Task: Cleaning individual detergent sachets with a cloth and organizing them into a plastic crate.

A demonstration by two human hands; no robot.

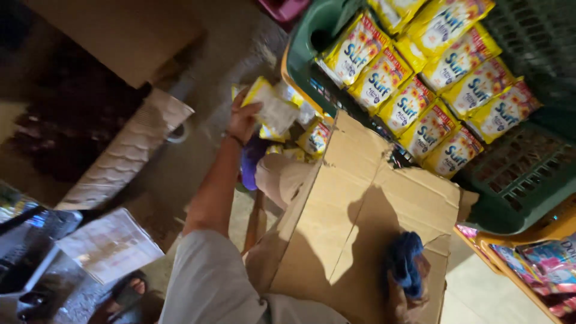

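The left hand (245,120) is gripping yellow sachets (271,108); the right hand (407,282) is clutching a blue cloth (407,261) on the cardboard box (354,222).

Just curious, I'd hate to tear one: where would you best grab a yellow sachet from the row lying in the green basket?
Probably by a sachet's free lower edge, coming from the cardboard box side. The sachets overlap like shingles in the green basket, so only that edge lies uncovered.
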